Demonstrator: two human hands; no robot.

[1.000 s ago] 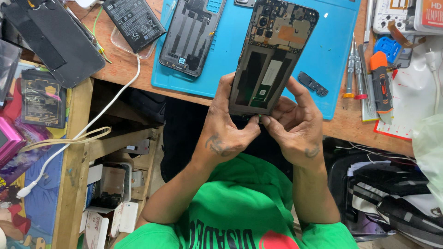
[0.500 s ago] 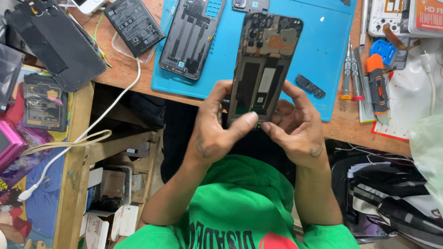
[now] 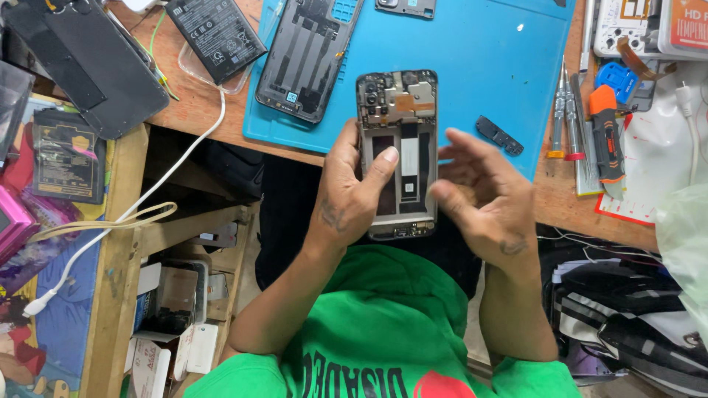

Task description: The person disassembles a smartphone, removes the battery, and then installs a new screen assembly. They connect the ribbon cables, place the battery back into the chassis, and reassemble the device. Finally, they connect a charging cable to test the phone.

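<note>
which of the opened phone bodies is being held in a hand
The opened phone frame with its circuit board exposed, gripped by the left hand. The other dark phone shell lies untouched on the blue mat.

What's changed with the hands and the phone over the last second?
The right hand let go of the opened phone and now hovers open beside it. The left hand alone holds the phone, now turned upright rather than tilted. The back cover and battery on the bench stayed put.
</note>
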